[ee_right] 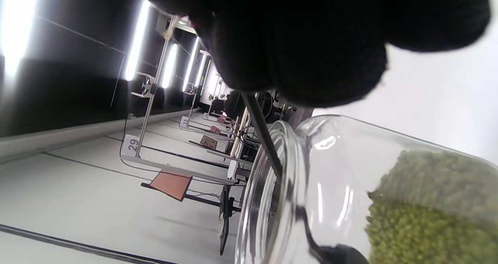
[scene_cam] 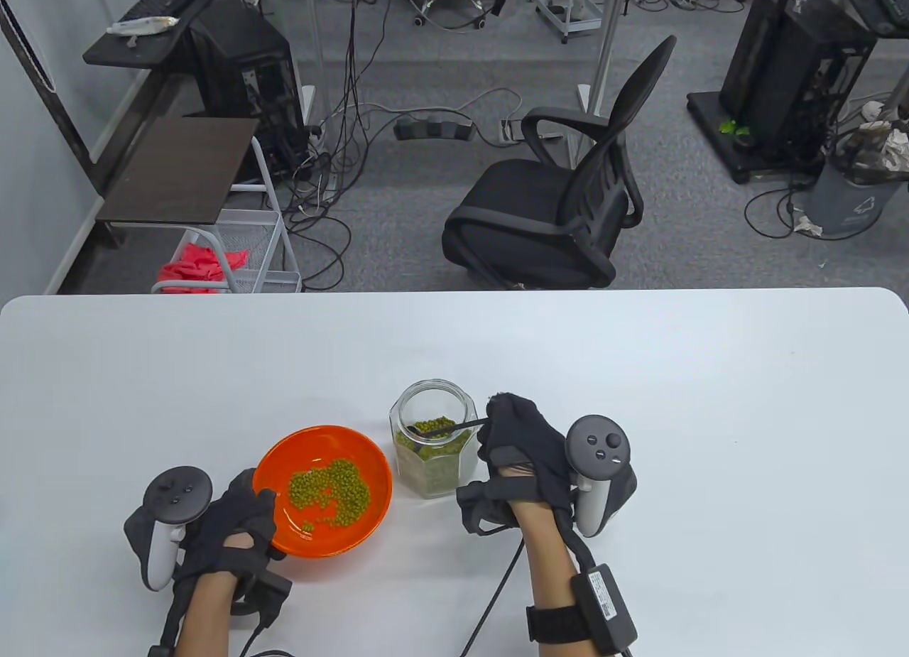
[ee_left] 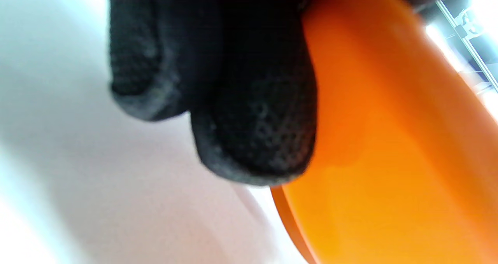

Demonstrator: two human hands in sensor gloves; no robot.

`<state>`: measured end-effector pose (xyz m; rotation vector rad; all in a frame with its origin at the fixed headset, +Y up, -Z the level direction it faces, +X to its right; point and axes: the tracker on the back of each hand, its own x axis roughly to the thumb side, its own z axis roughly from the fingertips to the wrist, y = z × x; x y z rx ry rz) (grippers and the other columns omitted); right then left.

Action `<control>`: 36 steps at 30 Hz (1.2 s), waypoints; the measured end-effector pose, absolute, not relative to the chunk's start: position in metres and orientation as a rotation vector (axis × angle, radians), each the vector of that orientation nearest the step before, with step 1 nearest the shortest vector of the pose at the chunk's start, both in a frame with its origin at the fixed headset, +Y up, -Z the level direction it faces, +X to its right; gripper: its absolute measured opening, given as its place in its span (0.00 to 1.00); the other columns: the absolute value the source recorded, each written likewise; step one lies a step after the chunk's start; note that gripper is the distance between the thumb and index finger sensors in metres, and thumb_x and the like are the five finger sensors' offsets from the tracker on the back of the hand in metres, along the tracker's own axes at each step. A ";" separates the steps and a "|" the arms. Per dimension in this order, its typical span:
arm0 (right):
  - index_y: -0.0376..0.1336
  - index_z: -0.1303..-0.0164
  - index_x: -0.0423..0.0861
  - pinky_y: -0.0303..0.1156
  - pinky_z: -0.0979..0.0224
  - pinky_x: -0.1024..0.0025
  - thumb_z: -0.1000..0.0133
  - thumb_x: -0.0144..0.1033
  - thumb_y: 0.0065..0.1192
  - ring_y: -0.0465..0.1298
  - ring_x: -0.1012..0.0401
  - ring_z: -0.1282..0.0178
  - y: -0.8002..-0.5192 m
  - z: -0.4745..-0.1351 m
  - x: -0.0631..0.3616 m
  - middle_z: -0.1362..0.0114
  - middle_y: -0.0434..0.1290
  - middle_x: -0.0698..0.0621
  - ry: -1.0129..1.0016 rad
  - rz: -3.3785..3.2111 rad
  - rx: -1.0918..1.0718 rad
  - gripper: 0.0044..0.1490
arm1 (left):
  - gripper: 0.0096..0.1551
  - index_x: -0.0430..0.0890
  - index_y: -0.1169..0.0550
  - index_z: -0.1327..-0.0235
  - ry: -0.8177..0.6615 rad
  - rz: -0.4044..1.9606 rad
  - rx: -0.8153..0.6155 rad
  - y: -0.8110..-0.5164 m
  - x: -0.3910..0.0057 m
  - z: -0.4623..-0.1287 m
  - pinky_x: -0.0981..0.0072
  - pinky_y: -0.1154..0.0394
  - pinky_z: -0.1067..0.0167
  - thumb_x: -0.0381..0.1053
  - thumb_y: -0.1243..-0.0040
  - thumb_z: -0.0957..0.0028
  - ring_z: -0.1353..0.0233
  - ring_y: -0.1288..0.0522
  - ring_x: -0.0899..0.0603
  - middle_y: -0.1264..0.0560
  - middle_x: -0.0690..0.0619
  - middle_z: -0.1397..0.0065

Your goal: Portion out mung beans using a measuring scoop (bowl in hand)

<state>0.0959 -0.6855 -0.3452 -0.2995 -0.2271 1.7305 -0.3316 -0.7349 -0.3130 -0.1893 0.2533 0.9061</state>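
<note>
Beyond the far edge of the white table (scene_cam: 639,373) a black mesh office chair (scene_cam: 561,188) stands on grey carpet (scene_cam: 398,209), turned sideways. To its left is a wire cart (scene_cam: 248,252) with a dark brown top (scene_cam: 181,170); red cloth (scene_cam: 202,263) lies in its lower basket. Behind the cart a black computer tower (scene_cam: 245,71) stands under a dark shelf (scene_cam: 142,35). Cables (scene_cam: 341,138) trail over the carpet to a power strip (scene_cam: 433,128). At the far right stands another black tower (scene_cam: 795,67) on a base, with a grey bin (scene_cam: 848,202) beside it.
</note>
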 end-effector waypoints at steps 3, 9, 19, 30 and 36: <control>0.71 0.46 0.34 0.77 0.57 0.46 0.46 0.37 0.60 0.84 0.51 0.66 -0.688 -0.344 0.101 0.57 0.81 0.38 -0.208 1.684 -0.312 0.25 | 0.35 0.37 0.37 0.26 0.253 0.906 -0.191 -0.735 -0.332 -0.313 0.73 0.11 0.71 0.51 0.47 0.43 0.71 0.08 0.54 0.23 0.47 0.38; 0.71 0.46 0.34 0.78 0.58 0.46 0.46 0.36 0.61 0.85 0.51 0.66 -0.689 -0.342 0.107 0.57 0.81 0.38 -0.193 1.629 -0.328 0.25 | 0.35 0.37 0.37 0.26 0.253 0.906 -0.191 -0.735 -0.332 -0.313 0.73 0.11 0.71 0.51 0.47 0.43 0.71 0.08 0.54 0.23 0.47 0.38; 0.70 0.45 0.34 0.77 0.57 0.46 0.45 0.36 0.60 0.84 0.51 0.65 -0.690 -0.339 0.121 0.56 0.81 0.37 -0.167 1.482 -0.357 0.26 | 0.35 0.37 0.37 0.26 0.254 0.906 -0.193 -0.735 -0.331 -0.313 0.73 0.11 0.71 0.51 0.47 0.43 0.72 0.08 0.54 0.23 0.47 0.38; 0.70 0.45 0.34 0.77 0.56 0.46 0.45 0.37 0.60 0.84 0.51 0.65 -0.682 -0.332 0.136 0.56 0.81 0.38 -0.237 1.465 -0.376 0.26 | 0.35 0.37 0.37 0.26 0.258 0.901 -0.193 -0.736 -0.331 -0.313 0.73 0.11 0.71 0.51 0.46 0.43 0.72 0.08 0.54 0.23 0.47 0.38; 0.70 0.45 0.34 0.77 0.57 0.47 0.45 0.37 0.59 0.84 0.52 0.65 -0.668 -0.327 0.132 0.56 0.81 0.38 -0.255 1.447 -0.313 0.26 | 0.35 0.37 0.37 0.26 0.257 0.900 -0.194 -0.736 -0.330 -0.313 0.73 0.11 0.71 0.51 0.47 0.43 0.72 0.08 0.55 0.23 0.47 0.38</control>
